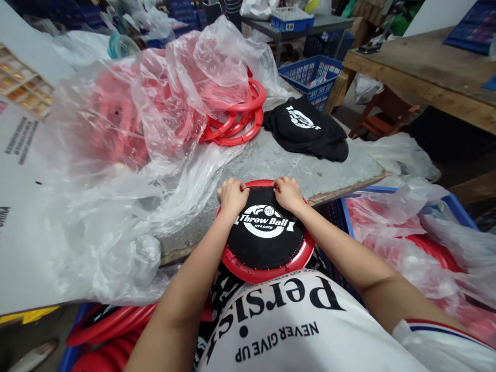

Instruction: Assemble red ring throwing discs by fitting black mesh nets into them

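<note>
A red plastic ring (267, 271) rests against my belly and the table's edge. A black mesh cloth (265, 232) printed "Throw Ball" is stretched over it. My left hand (231, 195) is closed on the cloth's far left edge at the ring's rim. At the far right edge, my right hand (287, 192) pinches the same cloth. Both sets of fingers curl over the rim.
Loose red rings (236, 119) lie in clear plastic bags (127, 134) on the grey table (279, 160). A pile of black cloths (306, 129) sits beyond. Blue crates with more rings stand at right (437, 243) and lower left (104, 325). A wooden bench (426, 67) is at far right.
</note>
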`<state>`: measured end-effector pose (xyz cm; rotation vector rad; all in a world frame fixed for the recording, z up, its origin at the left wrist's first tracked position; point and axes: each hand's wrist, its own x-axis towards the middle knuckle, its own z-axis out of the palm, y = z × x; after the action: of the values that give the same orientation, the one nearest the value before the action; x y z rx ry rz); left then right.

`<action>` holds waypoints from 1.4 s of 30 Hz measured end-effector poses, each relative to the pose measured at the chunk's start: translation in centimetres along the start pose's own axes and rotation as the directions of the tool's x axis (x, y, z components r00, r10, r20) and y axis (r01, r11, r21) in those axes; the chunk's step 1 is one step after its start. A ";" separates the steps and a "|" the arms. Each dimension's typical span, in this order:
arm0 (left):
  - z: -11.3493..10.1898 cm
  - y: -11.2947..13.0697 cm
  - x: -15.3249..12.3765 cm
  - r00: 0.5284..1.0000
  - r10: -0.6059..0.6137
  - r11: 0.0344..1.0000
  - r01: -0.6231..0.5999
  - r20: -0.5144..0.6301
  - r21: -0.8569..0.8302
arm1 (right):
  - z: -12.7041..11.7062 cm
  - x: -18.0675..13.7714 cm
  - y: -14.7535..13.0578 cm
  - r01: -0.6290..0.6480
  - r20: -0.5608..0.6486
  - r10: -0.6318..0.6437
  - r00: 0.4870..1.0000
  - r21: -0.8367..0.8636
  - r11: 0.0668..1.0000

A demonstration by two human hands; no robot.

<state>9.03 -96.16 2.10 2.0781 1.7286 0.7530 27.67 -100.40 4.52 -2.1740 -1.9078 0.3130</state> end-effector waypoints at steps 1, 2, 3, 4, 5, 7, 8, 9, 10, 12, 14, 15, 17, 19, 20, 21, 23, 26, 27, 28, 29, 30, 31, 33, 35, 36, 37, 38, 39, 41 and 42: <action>0.3 -0.3 0.2 0.999 -0.040 0.997 0.041 0.017 -0.071 | -0.2 0.1 -0.1 -0.010 0.017 0.010 1.000 0.001 1.000; 0.6 -0.5 0.4 0.997 -0.067 0.989 0.070 0.030 -0.127 | -0.4 0.2 -0.2 -0.016 0.032 0.016 0.999 0.000 1.000; 0.8 -0.7 0.5 0.996 -0.080 0.983 0.084 0.034 -0.164 | -0.6 0.4 -0.3 -0.014 0.038 0.014 0.999 0.000 1.000; 1.0 -0.9 0.6 0.996 -0.083 0.979 0.087 0.028 -0.184 | -0.8 0.7 -0.6 0.001 0.032 -0.001 0.999 0.003 1.000; 1.1 -1.0 0.7 0.996 -0.083 0.978 0.086 0.021 -0.191 | -1.0 1.2 -0.8 0.032 0.016 -0.032 0.999 0.010 0.999; 1.2 -1.0 0.6 0.997 -0.078 0.978 0.079 0.015 -0.192 | -1.1 2.2 -1.6 0.122 -0.015 -0.121 0.992 0.040 0.992; 1.2 -1.0 0.6 0.997 -0.076 0.979 0.078 0.017 -0.190 | -1.1 2.7 -2.0 0.163 -0.012 -0.163 0.987 0.060 0.985; 1.2 -1.0 0.5 0.997 -0.074 0.979 0.077 0.022 -0.186 | -1.0 3.3 -2.4 0.194 0.005 -0.195 0.981 0.079 0.978; 1.2 -0.9 0.5 0.997 -0.075 0.980 0.079 0.027 -0.181 | -0.9 3.8 -2.8 0.210 0.036 -0.214 0.976 0.093 0.973; 1.1 -0.8 0.5 0.996 -0.084 0.981 0.088 0.034 -0.171 | -0.6 4.5 -3.4 0.208 0.106 -0.219 0.970 0.104 0.973; 1.1 -0.7 0.5 0.995 -0.092 0.982 0.097 0.036 -0.163 | -0.2 4.9 -3.7 0.180 0.154 -0.194 0.969 0.101 0.978; 1.1 -0.7 0.5 0.995 -0.094 0.982 0.098 0.035 -0.160 | 0.0 4.9 -3.7 0.167 0.162 -0.181 0.970 0.097 0.981; 1.1 -0.6 0.4 0.995 -0.096 0.983 0.100 0.032 -0.153 | 0.3 4.9 -3.6 0.149 0.146 -0.160 0.976 0.084 0.985; 1.1 -0.5 0.4 0.995 -0.097 0.984 0.101 0.036 -0.143 | 0.6 4.9 -3.4 0.145 0.113 -0.153 0.982 0.078 0.986; 1.0 -0.5 0.4 0.994 -0.099 0.985 0.103 0.038 -0.137 | 0.8 4.9 -3.3 0.144 0.097 -0.152 0.984 0.081 0.986; 1.0 -0.4 0.4 0.994 -0.101 0.986 0.105 0.040 -0.131 | 0.9 4.9 -3.2 0.143 0.085 -0.150 0.985 0.087 0.986; 1.0 -0.4 0.4 0.994 -0.102 0.987 0.107 0.043 -0.120 | 1.2 4.9 -3.1 0.140 0.073 -0.148 0.986 0.100 0.985; 1.1 -0.4 0.4 0.994 -0.104 0.989 0.107 0.038 -0.104 | 1.2 4.9 -3.2 0.131 0.063 -0.137 0.989 0.086 0.988; 1.1 -0.4 0.4 0.994 -0.104 0.989 0.107 0.035 -0.099 | 1.2 4.8 -3.3 0.127 0.063 -0.132 0.989 0.074 0.989; 1.2 -0.4 0.4 0.994 -0.106 0.990 0.108 0.031 -0.094 | 1.2 4.7 -3.3 0.123 0.064 -0.126 0.990 0.061 0.991; 1.2 -0.5 0.4 0.994 -0.108 0.990 0.110 0.028 -0.089 | 1.1 4.6 -3.4 0.119 0.065 -0.121 0.990 0.045 0.992; 1.3 -0.5 0.4 0.994 -0.110 0.990 0.112 0.027 -0.086 | 1.1 4.5 -3.5 0.116 0.065 -0.117 0.991 0.028 0.993; 1.3 -0.5 0.4 0.993 -0.111 0.990 0.113 0.028 -0.084 | 1.1 4.4 -3.6 0.115 0.064 -0.115 0.991 0.009 0.993; 1.5 -0.5 0.5 0.993 -0.115 0.990 0.116 0.028 -0.079 | 1.2 4.3 -3.8 0.110 0.059 -0.109 0.992 -0.023 0.994; 1.5 -0.4 0.5 0.992 -0.120 0.990 0.121 0.025 -0.076 | 1.4 4.2 -4.0 0.103 0.048 -0.101 0.994 -0.049 0.993; 1.6 -0.4 0.6 0.992 -0.124 0.989 0.125 0.022 -0.076 | 1.5 4.1 -4.1 0.100 0.041 -0.097 0.994 -0.061 0.993; 1.6 -0.4 0.6 0.992 -0.127 0.989 0.128 0.017 -0.079 | 1.5 4.1 -4.2 0.098 0.035 -0.096 0.995 -0.070 0.993; 1.5 -0.4 0.6 0.992 -0.127 0.988 0.128 0.015 -0.086 | 1.5 4.1 -4.2 0.099 0.030 -0.097 0.995 -0.078 0.992; 1.5 -0.5 0.6 0.992 -0.121 0.987 0.122 0.018 -0.100 | 1.5 4.2 -4.2 0.102 0.029 -0.100 0.995 -0.082 0.991; 1.3 -0.8 0.5 0.995 -0.095 0.984 0.098 0.029 -0.148 | 1.4 4.3 -4.1 0.106 0.036 -0.103 0.994 -0.078 0.991; 1.1 -0.9 0.4 0.997 -0.074 0.980 0.080 0.037 -0.182 | 1.3 4.4 -4.1 0.106 0.047 -0.103 0.994 -0.070 0.992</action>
<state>8.99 -95.50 0.72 1.8803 1.6465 0.8207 23.99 -95.50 4.48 -2.1185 -2.0787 0.2790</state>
